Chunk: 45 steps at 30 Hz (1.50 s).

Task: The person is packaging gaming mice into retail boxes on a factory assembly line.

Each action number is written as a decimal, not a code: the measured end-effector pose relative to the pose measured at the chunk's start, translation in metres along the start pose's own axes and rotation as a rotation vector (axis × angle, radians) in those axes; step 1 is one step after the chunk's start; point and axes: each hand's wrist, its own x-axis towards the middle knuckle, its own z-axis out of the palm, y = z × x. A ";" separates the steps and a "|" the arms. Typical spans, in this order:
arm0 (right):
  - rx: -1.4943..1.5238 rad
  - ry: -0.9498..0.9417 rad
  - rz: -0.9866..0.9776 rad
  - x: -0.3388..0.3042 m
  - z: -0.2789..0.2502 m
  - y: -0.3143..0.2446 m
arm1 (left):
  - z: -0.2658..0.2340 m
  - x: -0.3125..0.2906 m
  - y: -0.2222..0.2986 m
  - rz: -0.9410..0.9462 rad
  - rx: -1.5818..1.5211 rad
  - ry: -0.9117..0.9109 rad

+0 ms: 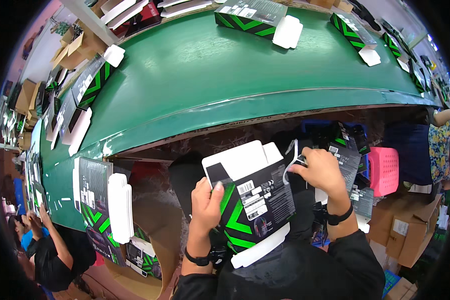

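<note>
Here, the left hand (206,201) grips the left edge of a flat black-and-green carton (255,200), held near the body just below the green conveyor belt (210,70). The right hand (324,172) pinches a white flap (291,161) at the carton's far right corner. More cartons (97,187) lie on the belt to the left, and a pink basket (384,171) sits to the right.
</note>
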 end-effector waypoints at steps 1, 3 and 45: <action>-0.132 0.080 -0.046 0.002 0.013 0.003 | -0.003 0.004 0.007 0.096 0.146 -0.041; -0.253 0.170 -0.006 0.008 0.023 0.007 | -0.003 0.012 0.026 0.192 0.277 -0.088; 1.434 -0.125 -0.310 0.015 0.094 -0.009 | 0.016 -0.010 -0.129 0.043 -0.128 -0.036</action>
